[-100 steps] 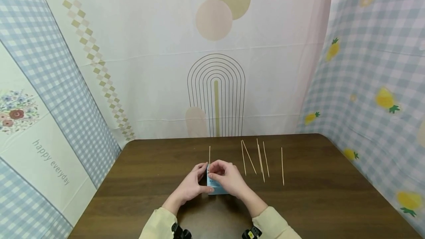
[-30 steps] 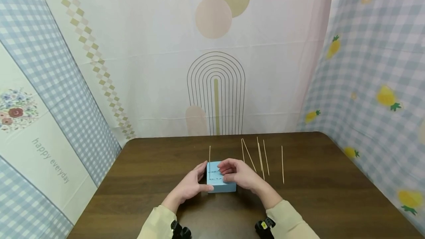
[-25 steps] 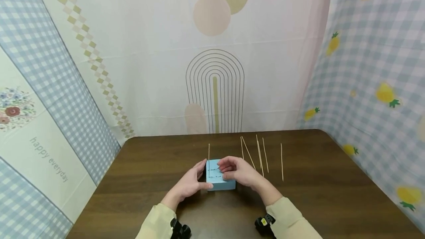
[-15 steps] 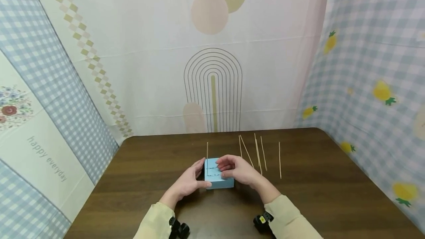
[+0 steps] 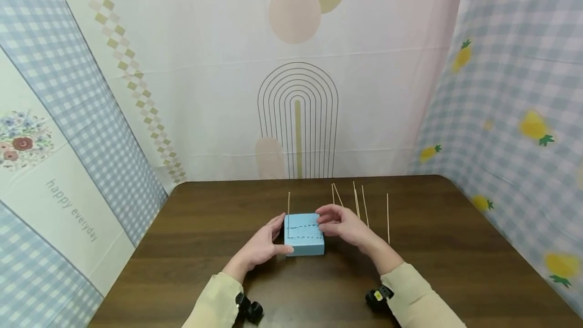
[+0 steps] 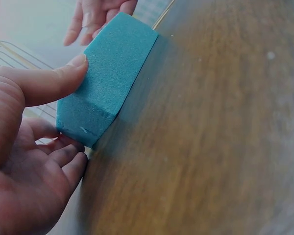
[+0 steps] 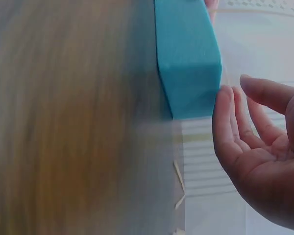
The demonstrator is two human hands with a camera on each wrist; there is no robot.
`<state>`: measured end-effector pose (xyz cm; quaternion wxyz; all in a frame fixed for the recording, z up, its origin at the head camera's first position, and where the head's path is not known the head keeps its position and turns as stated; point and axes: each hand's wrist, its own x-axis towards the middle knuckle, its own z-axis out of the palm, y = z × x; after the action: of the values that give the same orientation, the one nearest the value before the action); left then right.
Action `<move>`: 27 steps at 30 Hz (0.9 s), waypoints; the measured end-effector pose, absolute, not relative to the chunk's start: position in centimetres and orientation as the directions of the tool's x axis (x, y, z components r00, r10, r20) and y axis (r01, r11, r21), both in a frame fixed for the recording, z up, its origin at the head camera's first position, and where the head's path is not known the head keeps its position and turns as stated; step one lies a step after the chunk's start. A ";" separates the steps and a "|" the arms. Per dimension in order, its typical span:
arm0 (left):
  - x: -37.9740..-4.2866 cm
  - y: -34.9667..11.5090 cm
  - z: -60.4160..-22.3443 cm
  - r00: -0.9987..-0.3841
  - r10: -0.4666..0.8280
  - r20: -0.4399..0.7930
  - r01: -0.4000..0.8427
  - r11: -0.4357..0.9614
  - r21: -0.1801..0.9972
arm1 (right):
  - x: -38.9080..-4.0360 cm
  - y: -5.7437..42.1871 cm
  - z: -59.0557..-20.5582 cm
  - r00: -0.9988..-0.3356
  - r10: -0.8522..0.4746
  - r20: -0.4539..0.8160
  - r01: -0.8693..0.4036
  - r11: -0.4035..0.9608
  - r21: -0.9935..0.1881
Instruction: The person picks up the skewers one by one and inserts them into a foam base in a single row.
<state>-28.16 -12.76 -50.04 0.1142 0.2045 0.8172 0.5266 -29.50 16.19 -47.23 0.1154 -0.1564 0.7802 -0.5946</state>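
A light blue foam block [image 5: 304, 248] with two rows of dark marks or holes across its top sits on the table. One thin wooden stick [image 5: 289, 207] stands upright at the left end of the block's top. My left hand [image 5: 260, 248] holds the block's left end. In the left wrist view its thumb lies on one side face and the fingers reach round the end of the foam block [image 6: 115, 58]. My right hand [image 5: 348, 228] holds nothing, its fingers loosely bent at the block's right edge. The right wrist view shows gaps between those fingers.
Several thin wooden sticks [image 5: 388, 216] lie on the dark brown table [image 5: 218, 206] behind and right of the block; the right hand and forearm cover parts of them. Patterned cloths [image 5: 218, 115] hang at the back and both sides.
Earlier my right hand pinched the upright stick; it has let go and shifted right to the block's right edge. The stick stays standing, and the left hand keeps its hold.
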 end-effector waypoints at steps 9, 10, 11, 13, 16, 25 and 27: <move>-28.2 -12.9 -50.0 -0.884 0.467 0.035 0.230 0.367 0.902 | -30.3 20.4 -47.0 -0.945 -0.326 -0.003 -0.101 0.302 -0.948; -28.2 -12.9 -50.1 -0.884 0.466 0.037 0.231 0.366 0.901 | -30.4 20.9 -47.0 -0.947 -0.321 -0.004 -0.103 0.315 -0.944; -28.3 -13.0 -50.2 -0.885 0.464 0.035 0.229 0.370 0.900 | -30.4 21.3 -46.8 -0.949 -0.317 -0.006 -0.103 0.325 -0.940; -28.2 -13.0 -50.2 -0.887 0.462 0.031 0.224 0.371 0.901 | -30.3 22.2 -46.7 -0.950 -0.312 -0.010 -0.100 0.337 -0.936; -28.1 -13.0 -50.2 -0.888 0.460 0.028 0.220 0.369 0.903 | -30.1 23.7 -46.5 -0.954 -0.297 -0.029 -0.081 0.354 -0.932; -28.2 -12.9 -50.3 -0.887 0.462 0.024 0.222 0.379 0.898 | -31.1 29.3 -47.3 -0.985 -0.167 -0.041 -0.027 0.386 -0.922; -28.2 -12.9 -50.3 -0.885 0.465 0.023 0.221 0.376 0.900 | -31.1 30.2 -47.6 -0.992 -0.115 -0.042 -0.005 0.378 -0.926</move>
<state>-28.24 -12.89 -50.30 0.1179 0.2089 0.8211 0.5179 -31.11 30.19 -47.61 0.0497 -0.0361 0.8285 -0.5566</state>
